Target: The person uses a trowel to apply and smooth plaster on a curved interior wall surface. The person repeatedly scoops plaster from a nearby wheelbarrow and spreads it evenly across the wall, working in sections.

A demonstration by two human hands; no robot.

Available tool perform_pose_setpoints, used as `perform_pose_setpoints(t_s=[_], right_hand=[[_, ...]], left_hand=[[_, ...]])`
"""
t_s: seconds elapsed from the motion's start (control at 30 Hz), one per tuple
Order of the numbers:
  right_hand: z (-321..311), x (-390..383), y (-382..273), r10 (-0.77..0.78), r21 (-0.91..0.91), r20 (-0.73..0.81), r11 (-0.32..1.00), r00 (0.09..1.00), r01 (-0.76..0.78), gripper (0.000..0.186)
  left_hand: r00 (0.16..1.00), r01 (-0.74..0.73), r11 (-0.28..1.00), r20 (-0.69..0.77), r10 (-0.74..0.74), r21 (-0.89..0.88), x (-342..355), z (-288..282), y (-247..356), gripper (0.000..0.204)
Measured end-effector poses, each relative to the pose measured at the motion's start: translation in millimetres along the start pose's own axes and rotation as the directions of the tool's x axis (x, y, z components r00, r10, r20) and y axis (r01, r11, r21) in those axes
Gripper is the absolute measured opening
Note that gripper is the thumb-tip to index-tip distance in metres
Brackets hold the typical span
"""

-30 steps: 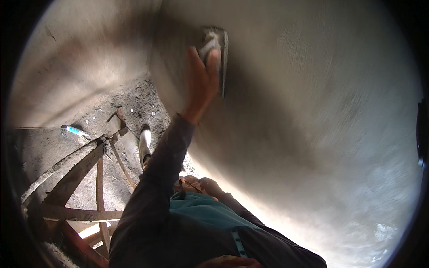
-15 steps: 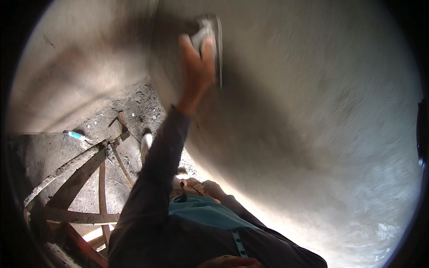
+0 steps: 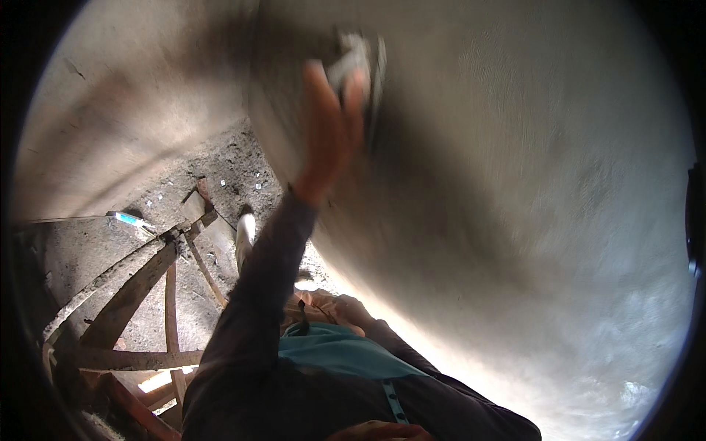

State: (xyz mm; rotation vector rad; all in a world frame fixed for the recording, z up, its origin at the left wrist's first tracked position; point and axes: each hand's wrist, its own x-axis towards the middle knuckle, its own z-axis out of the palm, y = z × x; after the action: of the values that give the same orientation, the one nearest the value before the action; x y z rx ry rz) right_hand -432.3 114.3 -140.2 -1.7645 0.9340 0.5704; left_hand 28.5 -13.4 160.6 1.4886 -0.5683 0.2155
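My left hand (image 3: pixel 331 132) is raised high against the grey plastered wall (image 3: pixel 559 191), its arm in a dark sleeve. The hand is closed round the handle of a plastering trowel (image 3: pixel 379 77), whose flat grey blade shows edge-on along the wall. Both hand and trowel are smeared by motion, and the grip itself is partly hidden. My right hand (image 3: pixel 355 312) is low, near my waist beside teal cloth (image 3: pixel 331 345); its fingers cannot be made out.
A second wall (image 3: pixel 140 95) meets the plastered one in a corner at the far left. Below stands a rough wooden frame (image 3: pixel 132 294) with crossing bars. A blue-labelled object (image 3: pixel 131 219) lies beside it. Rubble and small pale scraps cover the floor (image 3: pixel 239 158); a light-coloured shoe (image 3: pixel 245 234) shows.
My left hand and the trowel have shifted slightly right along the wall. The right hand stays low by my waist. The floor and wooden frame sit a little further right in view.
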Motion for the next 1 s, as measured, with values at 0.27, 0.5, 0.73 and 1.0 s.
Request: perform_pose_setpoints(t_s=[0.27,0.5,0.73,1.0], right_hand=[[3.2,4.9,23.5,-0.386,-0.562,0.231,0.696,0.893,0.446,0.025],[1.0,12.1,39.1,-0.106,0.21,-0.003,0.972,0.994,0.104,0.018],[6.1,-1.7,33.6,-0.283,-0.624,0.125,0.723,0.951,0.297,0.028],[-23.2,11.5,5.0,0.061,0.364,0.09,0.927,0.994,-0.09,0.031]], left_hand=[[0.985,0.14,0.989,0.11,-0.135,-0.039,-94.5,-5.3,-14.1,0.052],[0.984,0.168,0.977,0.076,-0.159,-0.129,21.0,-1.2,11.0,0.046],[0.978,0.197,0.98,0.082,-0.193,-0.035,51.0,-9.5,17.7,0.036],[0.999,0.013,0.997,0.046,-0.009,-0.08,13.0,2.3,37.5,0.044]])
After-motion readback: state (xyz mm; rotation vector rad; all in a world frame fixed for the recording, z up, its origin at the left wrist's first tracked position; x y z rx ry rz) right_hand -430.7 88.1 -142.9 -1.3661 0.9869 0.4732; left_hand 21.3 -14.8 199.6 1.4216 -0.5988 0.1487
